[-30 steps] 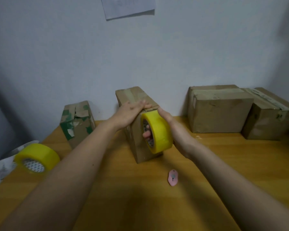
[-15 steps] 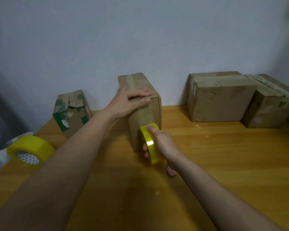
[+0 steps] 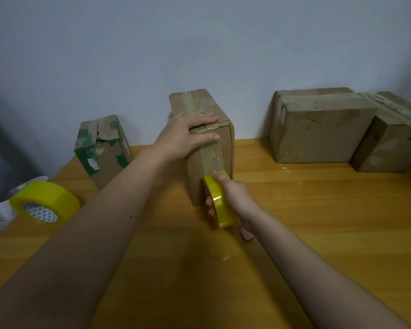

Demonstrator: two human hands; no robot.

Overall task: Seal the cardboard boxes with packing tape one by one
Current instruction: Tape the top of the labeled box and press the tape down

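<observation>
Since a second ago, the right hand [image 3: 235, 198] has drawn its tape roll [image 3: 220, 201] from the top front edge of the middle box [image 3: 211, 150] down to the foot of its front face, leaving a shiny strip. Left of that box lies a spare tape roll [image 3: 44, 203], and beyond it stands a torn box with green tape [image 3: 102, 148], seemingly unsealed. The left hand [image 3: 188, 136] lies over the middle box's top front edge, fingers straight, pressing. The right hand's fingers curl through the roll's core. Right of the middle box, two boxes [image 3: 318, 129] already look taped. I judge the strip still needs cutting.
</observation>
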